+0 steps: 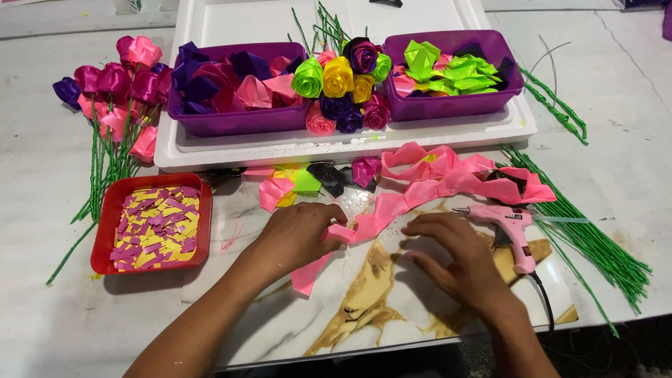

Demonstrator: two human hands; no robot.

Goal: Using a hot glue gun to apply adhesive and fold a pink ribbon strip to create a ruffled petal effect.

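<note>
Pink ribbon strip (pixel 420 189): my left hand (pixel 297 234) pinches its rolled end; my right hand (pixel 448 248) rests open, fingers released. I should roll tightly and evenly.

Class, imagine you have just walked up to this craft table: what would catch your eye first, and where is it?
Probably the cluster of finished ribbon roses, green, yellow, purple and pink, standing between two purple tubs on the white tray at the back. Next, the long folded pink ribbon strip curving across the middle, its near end held by the left hand, with the right hand beside a pink glue gun.
</note>
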